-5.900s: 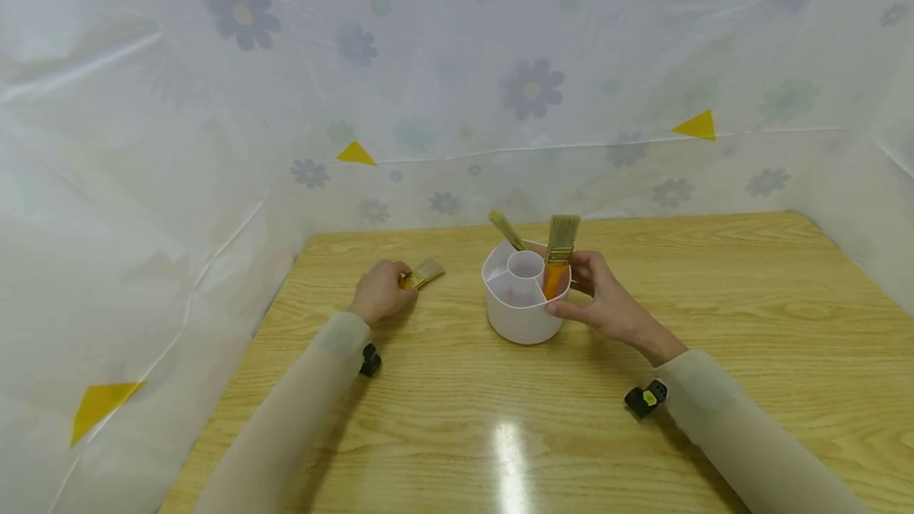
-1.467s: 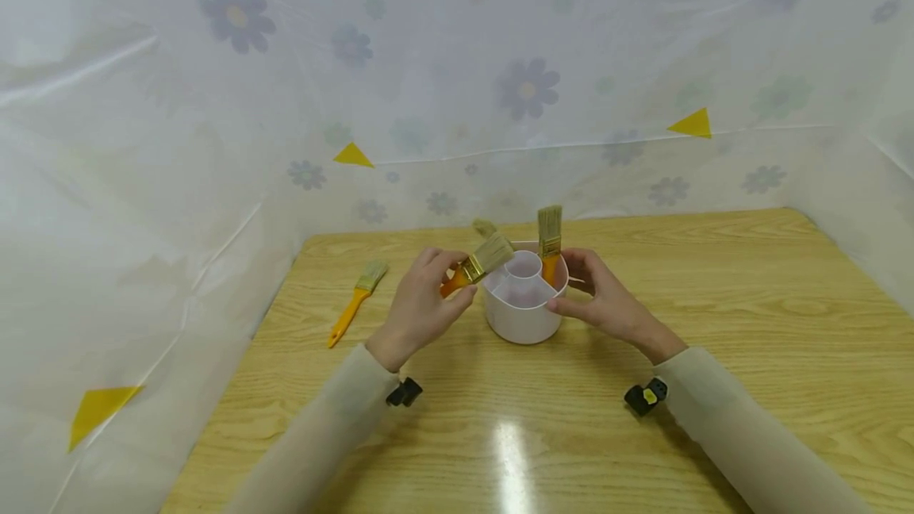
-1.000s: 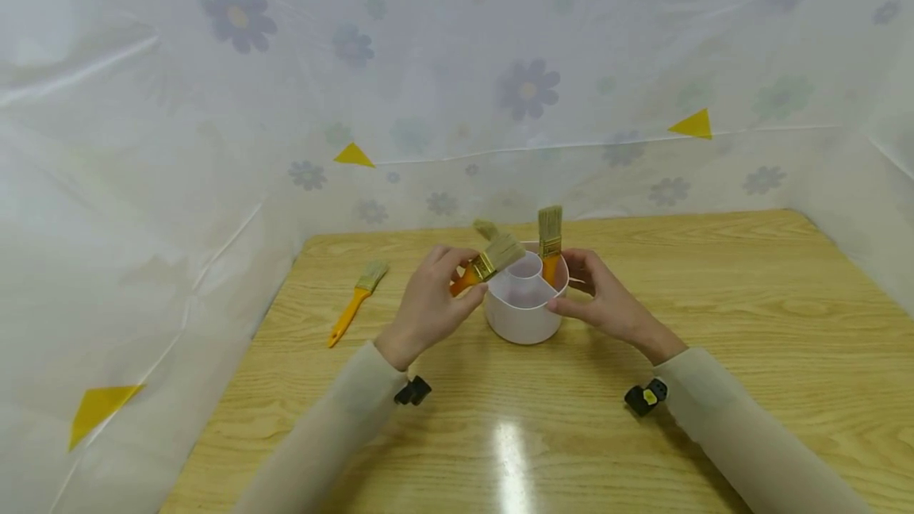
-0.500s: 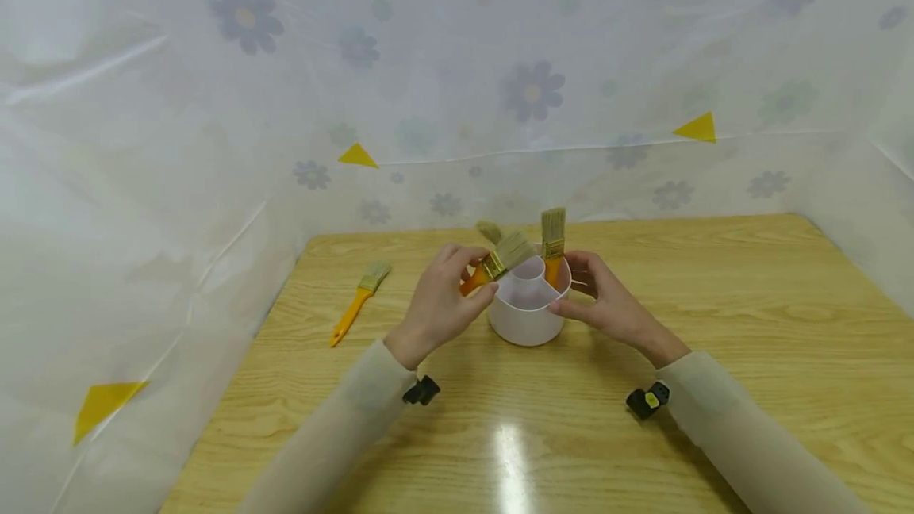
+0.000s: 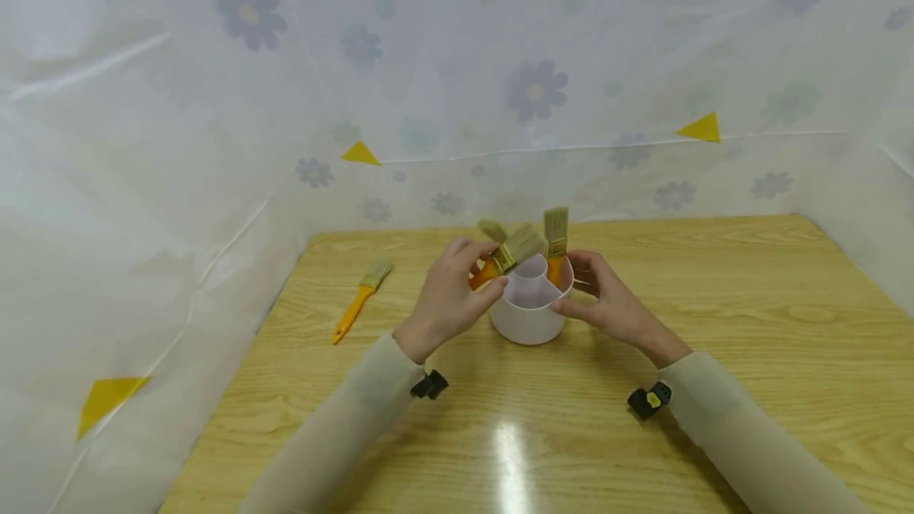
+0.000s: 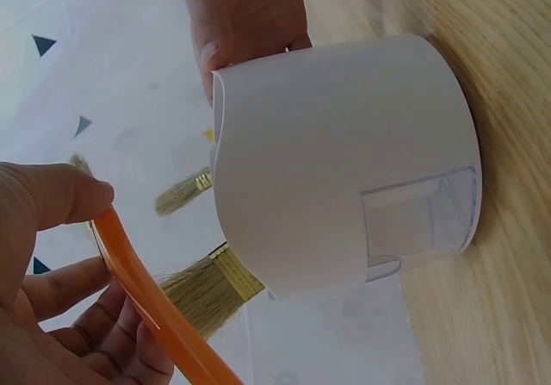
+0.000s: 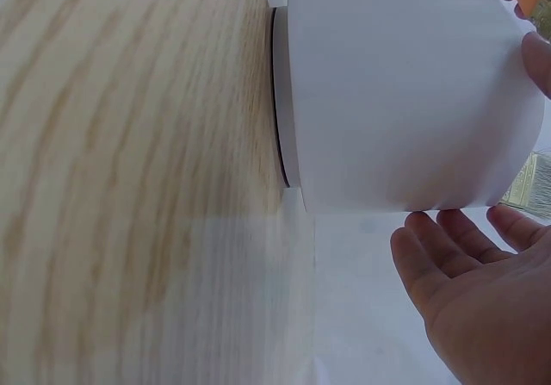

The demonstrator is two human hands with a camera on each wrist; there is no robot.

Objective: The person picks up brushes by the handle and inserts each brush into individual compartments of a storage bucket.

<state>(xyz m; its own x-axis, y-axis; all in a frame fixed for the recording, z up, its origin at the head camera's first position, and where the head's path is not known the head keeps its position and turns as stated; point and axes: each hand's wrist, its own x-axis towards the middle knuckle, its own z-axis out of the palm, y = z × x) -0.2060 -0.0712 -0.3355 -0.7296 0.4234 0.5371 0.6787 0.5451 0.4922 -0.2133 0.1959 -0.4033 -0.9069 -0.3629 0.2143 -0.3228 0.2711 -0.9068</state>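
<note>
My left hand (image 5: pixel 453 292) pinches a paintbrush (image 5: pixel 504 258) with thumb and fingers. In the left wrist view its orange handle (image 6: pixel 151 303) slants downward. The brush's pale bristles are over the left side of a round white desk organizer (image 5: pixel 528 327), divided into compartments. My right hand (image 5: pixel 614 308) holds the organizer's right side, thumb on the near rim and fingers behind. One paintbrush (image 5: pixel 555 236) stands upright in the right compartment. Another brush (image 5: pixel 493 230) leans out at the back left, its handle hidden behind the left hand and held brush.
A paintbrush (image 5: pixel 360 300) with an orange handle lies on the wooden table (image 5: pixel 585 443), left of the left hand. A flowered plastic sheet (image 5: pixel 443 101) hangs behind the table and along its sides.
From the table's left side, my left hand has brought a paintbrush up to the organizer, lately creeping rightward. One brush now shows lying at left. My right hand has kept its hold.
</note>
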